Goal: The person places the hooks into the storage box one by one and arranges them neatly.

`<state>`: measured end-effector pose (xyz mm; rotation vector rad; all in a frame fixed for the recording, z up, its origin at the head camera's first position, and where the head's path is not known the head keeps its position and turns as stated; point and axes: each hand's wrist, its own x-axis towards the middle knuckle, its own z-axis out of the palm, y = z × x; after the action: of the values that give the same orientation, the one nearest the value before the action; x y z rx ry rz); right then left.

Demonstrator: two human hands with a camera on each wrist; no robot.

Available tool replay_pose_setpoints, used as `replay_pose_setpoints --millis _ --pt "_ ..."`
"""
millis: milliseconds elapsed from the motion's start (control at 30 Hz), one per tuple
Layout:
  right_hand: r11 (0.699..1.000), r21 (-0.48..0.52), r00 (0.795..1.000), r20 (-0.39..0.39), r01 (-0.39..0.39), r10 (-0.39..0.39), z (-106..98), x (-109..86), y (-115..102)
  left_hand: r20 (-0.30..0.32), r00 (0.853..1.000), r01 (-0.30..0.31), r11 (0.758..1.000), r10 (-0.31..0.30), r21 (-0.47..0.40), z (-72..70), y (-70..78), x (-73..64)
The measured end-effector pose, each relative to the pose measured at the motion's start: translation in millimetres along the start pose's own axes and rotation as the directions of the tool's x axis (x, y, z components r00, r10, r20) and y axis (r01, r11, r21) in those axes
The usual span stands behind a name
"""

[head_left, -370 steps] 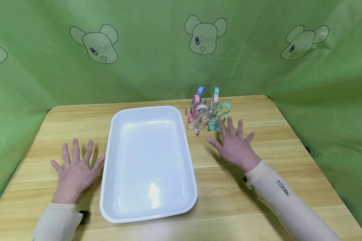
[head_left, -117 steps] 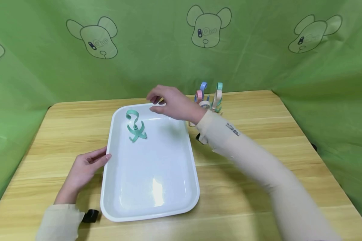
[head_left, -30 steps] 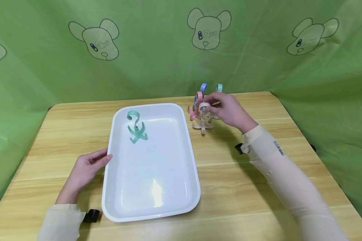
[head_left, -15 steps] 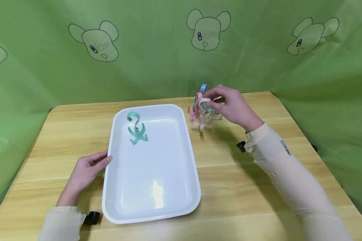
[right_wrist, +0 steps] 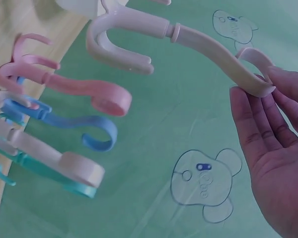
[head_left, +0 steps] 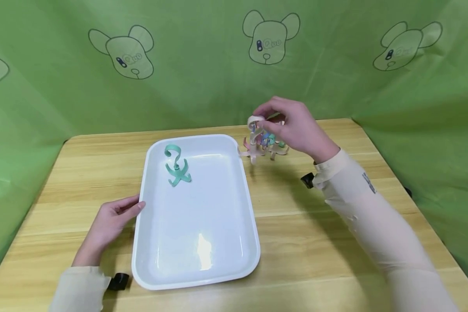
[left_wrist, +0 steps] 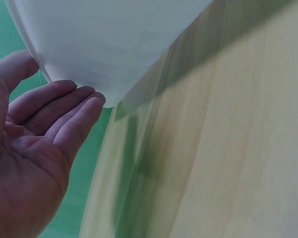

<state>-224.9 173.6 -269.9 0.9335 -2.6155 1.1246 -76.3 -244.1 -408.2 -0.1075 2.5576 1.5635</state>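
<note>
In the head view my right hand pinches the curled top of a pale pink, pronged hanging hook. The hook hangs with its prongs down, close by the tray's back right corner. My right wrist view shows the thumb and fingers at the loop of this pale hook. My left hand holds the left rim of a white tray, thumb over the edge; in the left wrist view its fingers lie against the outer wall. A green hook lies in the tray's back left part.
Behind the held hook stand a pink hook, a blue hook, another pale hook and a teal hook, grouped near the back of the wooden table. Green printed cloth hangs behind and at the sides.
Since earlier, the green hook has gone from the group into the tray. Over the last second, my right hand has raised the pale hook and shifted it left. My left hand keeps its hold.
</note>
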Motion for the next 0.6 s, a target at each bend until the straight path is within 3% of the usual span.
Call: replay_pose_setpoints --millis 300,600 --pt "0.997 0.020 0.997 0.020 0.072 -0.072 6.4 13.8 -15.6 -0.005 1.000 0.004 1.000 -0.004 0.002 -0.2 -0.4 1.3" --pt "0.994 0.083 0.995 0.064 0.069 -0.074 19.9 28.4 -25.8 -0.008 1.000 0.006 1.000 -0.006 0.000 -0.5 -0.8 1.7"
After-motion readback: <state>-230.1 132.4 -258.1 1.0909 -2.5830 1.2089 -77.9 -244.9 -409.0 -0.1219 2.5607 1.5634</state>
